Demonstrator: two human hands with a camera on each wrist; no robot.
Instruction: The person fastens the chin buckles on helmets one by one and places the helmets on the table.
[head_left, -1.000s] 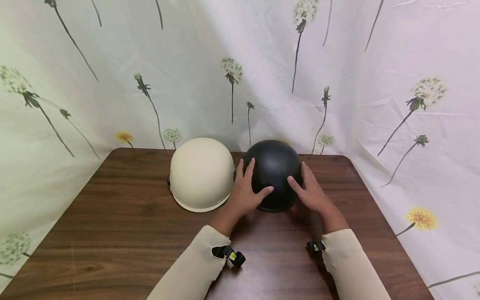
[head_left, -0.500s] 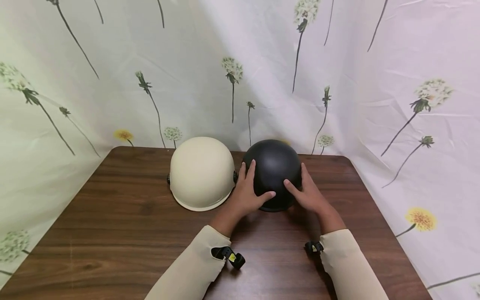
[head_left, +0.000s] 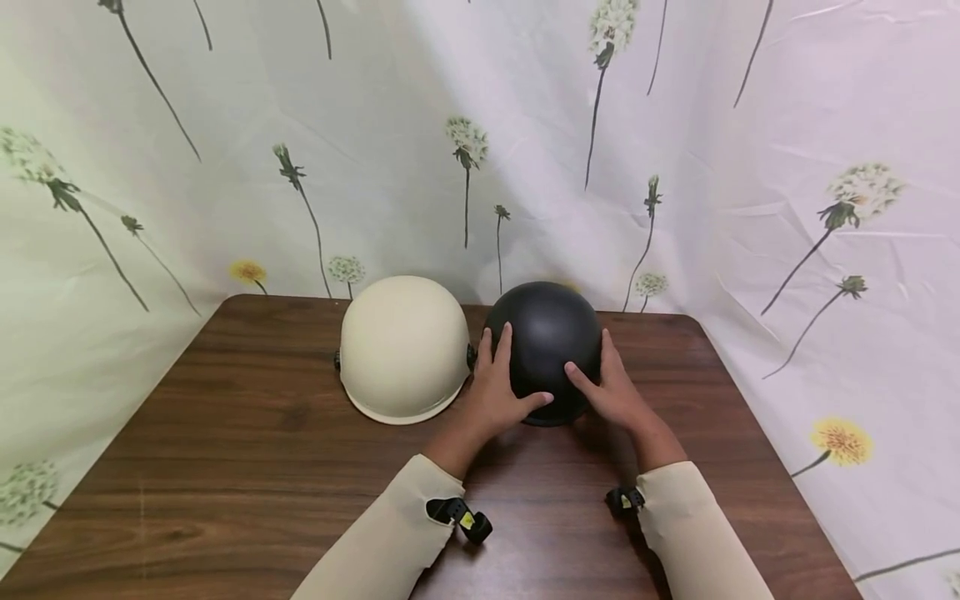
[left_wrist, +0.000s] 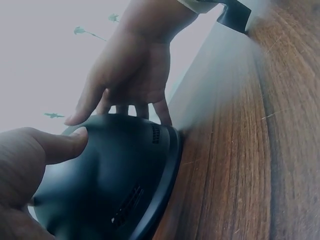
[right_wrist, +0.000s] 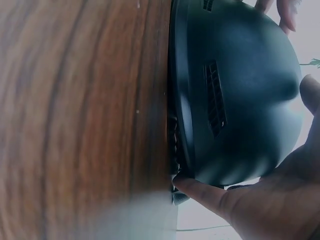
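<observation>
A smooth black helmet (head_left: 547,337) sits dome-up on the table, near its back edge. My left hand (head_left: 497,393) holds its left side, thumb across the front of the dome and fingers spread along the shell. On the opposite side, my right hand (head_left: 621,393) grips it with the thumb on the front; in the right wrist view a fingertip of this hand (right_wrist: 260,205) reaches the lower rim. Small mesh-covered vents show on the black shell (left_wrist: 107,170) in both wrist views. Close to the left stands a cream helmet (head_left: 403,350), untouched, with dark fittings at its sides.
The dark wood-grain table (head_left: 225,467) has rounded back corners. A pale curtain (head_left: 375,167) printed with dandelions hangs behind and along both sides. Black straps (head_left: 468,518) are at both sleeve cuffs.
Both thumbs have slid slightly lower on the black helmet, and the right thumb has shifted a little left. Both helmets stay about where they were.
</observation>
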